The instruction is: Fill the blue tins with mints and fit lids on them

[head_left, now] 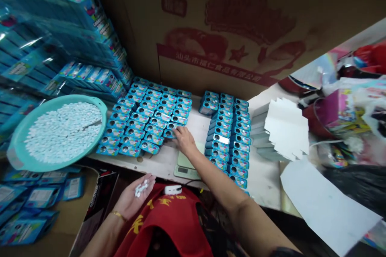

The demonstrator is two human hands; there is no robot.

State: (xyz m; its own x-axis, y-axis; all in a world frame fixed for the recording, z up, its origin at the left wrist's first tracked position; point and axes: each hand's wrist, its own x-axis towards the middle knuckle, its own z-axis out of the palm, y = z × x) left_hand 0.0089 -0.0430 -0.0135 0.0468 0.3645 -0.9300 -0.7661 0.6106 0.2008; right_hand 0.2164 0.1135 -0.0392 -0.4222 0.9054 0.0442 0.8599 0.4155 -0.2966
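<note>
My left hand is cupped palm up near my lap and holds several small white candy tablets. Stretched out over the table, my right hand has its fingertips on the near right corner of a block of small blue tins laid in rows. A second block of blue tins lies just right of that hand. Under my right wrist sits a small pale green scale. A teal round tray full of white tablets stands at the left.
Stacks of blue wrapped boxes fill the left side, with more blue packs on the floor. A brown carton stands behind the table. White cards are piled to the right, beside bags and clutter.
</note>
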